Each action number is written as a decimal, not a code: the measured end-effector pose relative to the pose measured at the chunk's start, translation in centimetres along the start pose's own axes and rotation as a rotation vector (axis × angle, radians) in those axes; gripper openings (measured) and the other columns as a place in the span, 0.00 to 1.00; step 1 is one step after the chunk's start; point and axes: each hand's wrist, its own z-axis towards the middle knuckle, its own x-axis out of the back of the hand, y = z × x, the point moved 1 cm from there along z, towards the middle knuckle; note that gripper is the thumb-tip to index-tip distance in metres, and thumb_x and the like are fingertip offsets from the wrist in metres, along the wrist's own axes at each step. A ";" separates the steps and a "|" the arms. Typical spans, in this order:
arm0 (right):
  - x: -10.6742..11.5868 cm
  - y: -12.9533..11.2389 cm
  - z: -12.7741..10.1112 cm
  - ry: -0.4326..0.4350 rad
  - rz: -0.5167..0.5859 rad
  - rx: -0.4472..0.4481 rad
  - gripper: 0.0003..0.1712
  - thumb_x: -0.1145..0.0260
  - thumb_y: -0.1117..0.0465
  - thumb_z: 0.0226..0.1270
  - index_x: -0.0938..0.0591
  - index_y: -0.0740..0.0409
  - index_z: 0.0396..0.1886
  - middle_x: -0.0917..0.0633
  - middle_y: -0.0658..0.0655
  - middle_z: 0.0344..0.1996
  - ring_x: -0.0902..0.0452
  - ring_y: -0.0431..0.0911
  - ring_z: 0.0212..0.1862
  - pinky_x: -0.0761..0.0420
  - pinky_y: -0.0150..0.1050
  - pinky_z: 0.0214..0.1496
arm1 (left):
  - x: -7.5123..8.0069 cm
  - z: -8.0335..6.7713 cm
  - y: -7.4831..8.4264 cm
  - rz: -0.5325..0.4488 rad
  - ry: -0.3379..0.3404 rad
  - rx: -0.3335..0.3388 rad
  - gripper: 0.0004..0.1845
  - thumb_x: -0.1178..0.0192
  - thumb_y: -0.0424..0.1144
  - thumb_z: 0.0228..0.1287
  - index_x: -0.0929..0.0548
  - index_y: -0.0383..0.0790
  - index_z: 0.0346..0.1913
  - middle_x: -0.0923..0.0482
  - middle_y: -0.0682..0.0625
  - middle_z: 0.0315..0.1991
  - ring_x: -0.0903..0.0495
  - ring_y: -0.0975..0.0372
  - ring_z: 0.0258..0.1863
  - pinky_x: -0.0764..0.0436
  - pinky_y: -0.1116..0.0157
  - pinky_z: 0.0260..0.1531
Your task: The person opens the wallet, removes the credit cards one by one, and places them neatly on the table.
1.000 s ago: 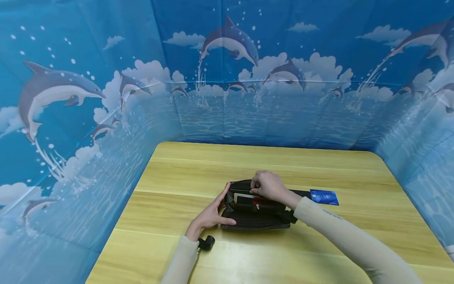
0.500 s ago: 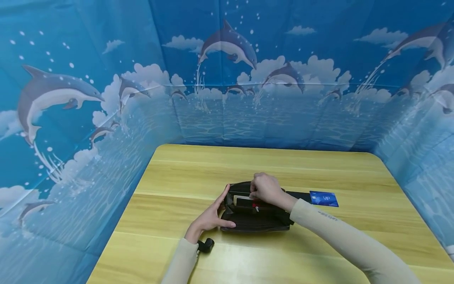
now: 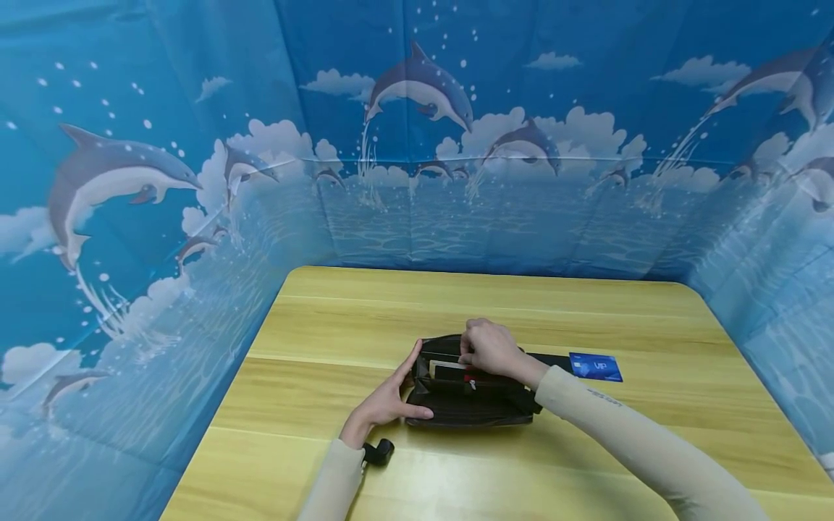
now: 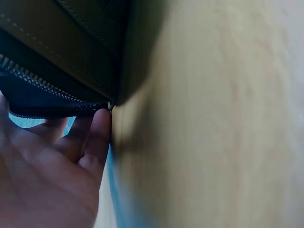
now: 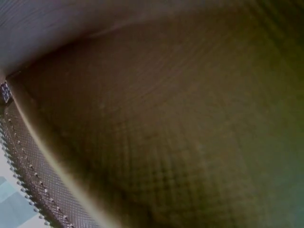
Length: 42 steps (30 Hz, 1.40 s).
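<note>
A dark zip-around wallet [image 3: 465, 414] sits unzipped and spread wide on the table. At its left end my left hand [image 3: 384, 401] holds it, thumb on the near panel, index finger along the far edge. The left wrist view has the fingers [image 4: 97, 137] at the corner of the zipper [image 4: 47, 88]. My right hand [image 3: 491, 349] reaches down into the wallet with bent fingers; their tips are hidden, and I cannot tell what they hold. Beside them show a red item [image 3: 470, 376] and a pale-edged black item [image 3: 448, 371]. Wallet lining [image 5: 156, 123] fills the right wrist view.
A blue card [image 3: 596, 366] lies to the right of the wallet, against a flat black item [image 3: 554, 361]. The wooden table [image 3: 339, 304] is bordered by a blue dolphin-print sheet [image 3: 521, 217]. A black wrist camera [image 3: 379, 452] sits at the left cuff.
My right hand has shifted very slightly at the wallet's inside, its fingers staying down in it. The left hand keeps its place, and the head view has tilted a little.
</note>
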 end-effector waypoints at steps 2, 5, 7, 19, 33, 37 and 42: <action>0.0 0.1 0.0 -0.009 0.014 0.004 0.18 0.23 0.55 0.50 0.24 0.45 0.12 0.31 0.45 0.21 0.35 0.41 0.25 0.33 0.35 0.20 | 0.0 0.0 0.0 -0.002 -0.001 0.003 0.62 0.25 0.45 0.48 0.63 0.72 0.74 0.66 0.62 0.74 0.62 0.57 0.72 0.52 0.46 0.65; 0.0 0.2 -0.1 -0.024 0.023 0.007 0.18 0.24 0.55 0.52 0.25 0.44 0.13 0.32 0.45 0.22 0.36 0.41 0.25 0.34 0.35 0.21 | 0.0 -0.1 0.1 0.000 -0.002 0.002 0.62 0.25 0.46 0.48 0.63 0.72 0.74 0.67 0.62 0.74 0.62 0.57 0.72 0.52 0.45 0.65; 0.1 0.3 -0.1 -0.035 0.026 0.007 0.18 0.24 0.55 0.53 0.25 0.44 0.14 0.32 0.45 0.22 0.36 0.41 0.26 0.34 0.35 0.22 | 0.1 -0.1 0.1 0.003 -0.002 0.002 0.62 0.25 0.46 0.49 0.63 0.72 0.74 0.67 0.62 0.74 0.62 0.57 0.72 0.52 0.45 0.65; 0.4 0.2 -0.6 -0.043 0.055 0.038 0.15 0.28 0.53 0.58 0.26 0.45 0.20 0.33 0.45 0.24 0.37 0.42 0.29 0.35 0.35 0.25 | 0.1 -0.1 -0.3 0.021 -0.005 -0.031 0.62 0.26 0.46 0.49 0.64 0.69 0.74 0.67 0.61 0.75 0.62 0.56 0.72 0.53 0.44 0.65; -0.3 0.3 -0.5 0.016 0.049 0.014 0.20 0.20 0.50 0.44 0.26 0.45 0.14 0.33 0.43 0.20 0.36 0.40 0.25 0.34 0.35 0.21 | -0.2 -0.1 -0.1 0.032 -0.005 -0.046 0.63 0.26 0.46 0.49 0.66 0.63 0.75 0.68 0.59 0.75 0.62 0.56 0.72 0.53 0.45 0.65; -0.5 0.4 -0.6 0.046 0.063 0.042 0.21 0.19 0.52 0.42 0.26 0.45 0.13 0.34 0.43 0.19 0.37 0.39 0.23 0.35 0.35 0.20 | -0.4 -0.2 -0.2 0.029 -0.003 -0.046 0.63 0.25 0.45 0.49 0.66 0.65 0.75 0.68 0.59 0.75 0.63 0.55 0.72 0.54 0.45 0.65; -0.3 0.3 -0.7 0.027 0.089 0.026 0.20 0.20 0.52 0.43 0.26 0.45 0.13 0.32 0.44 0.20 0.37 0.40 0.24 0.34 0.35 0.20 | -0.5 -0.2 -0.2 0.032 0.005 -0.048 0.64 0.25 0.45 0.49 0.66 0.63 0.75 0.68 0.59 0.75 0.62 0.55 0.72 0.54 0.45 0.65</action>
